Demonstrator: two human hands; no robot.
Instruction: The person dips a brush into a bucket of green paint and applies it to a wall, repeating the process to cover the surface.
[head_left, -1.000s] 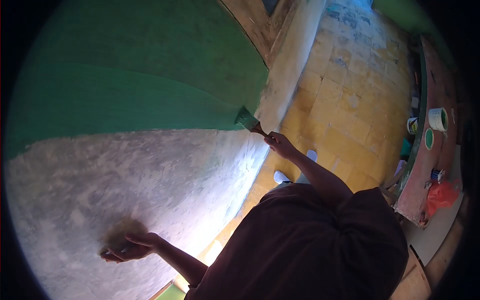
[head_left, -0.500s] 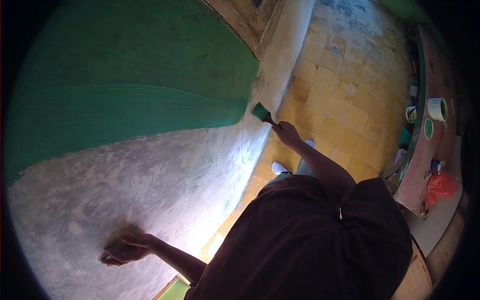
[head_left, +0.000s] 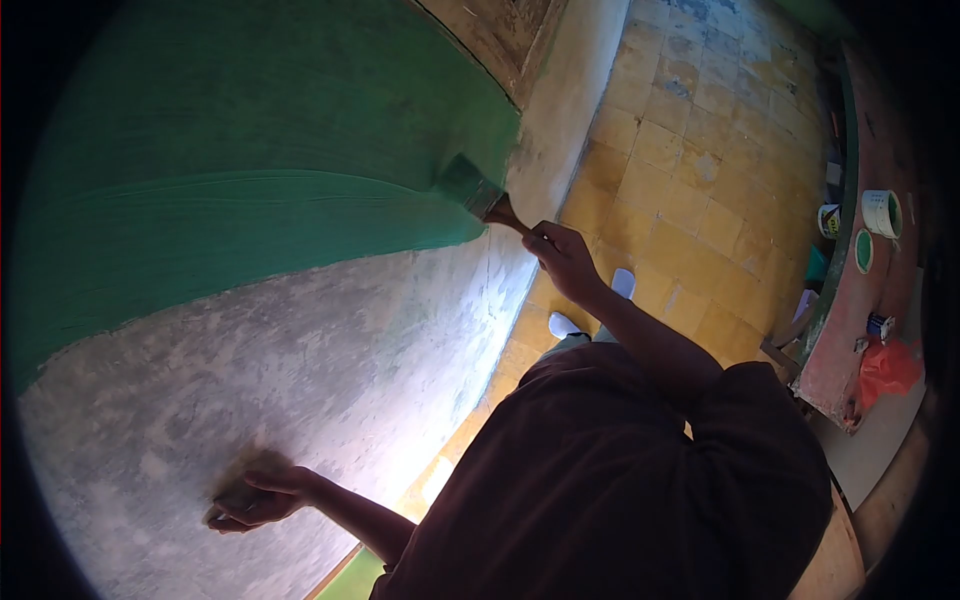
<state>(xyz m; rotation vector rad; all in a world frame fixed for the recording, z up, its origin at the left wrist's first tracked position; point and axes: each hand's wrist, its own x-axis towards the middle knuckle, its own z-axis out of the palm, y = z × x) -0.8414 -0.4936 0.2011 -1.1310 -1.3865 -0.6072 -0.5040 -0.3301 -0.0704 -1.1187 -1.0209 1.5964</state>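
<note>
My right hand (head_left: 567,262) is closed round the wooden handle of a paintbrush (head_left: 507,213). The wide bristles carry green paint and look smeared by motion. They lie against the green painted part of the wall (head_left: 300,215), close to its right edge. On the bare, mottled grey part of the wall (head_left: 300,340) rests my left hand (head_left: 262,497), fingers spread and slightly bent, thumb apart. Its palm side is hidden, and I make out no tool there. A wavy border divides the green paint from the grey surface.
Yellow floor tiles (head_left: 665,215) run along the wall, with my white-covered feet (head_left: 565,325) on them. To the right, a worn reddish bench (head_left: 840,340) bears a white tub (head_left: 881,213), a container of green paint (head_left: 864,251) and a red plastic bag (head_left: 888,368). Wooden framing (head_left: 490,35) borders the wall's top.
The paintbrush in my right hand has moved up and left, from the pale strip at the paint's edge onto the green area. My left hand has stayed in place.
</note>
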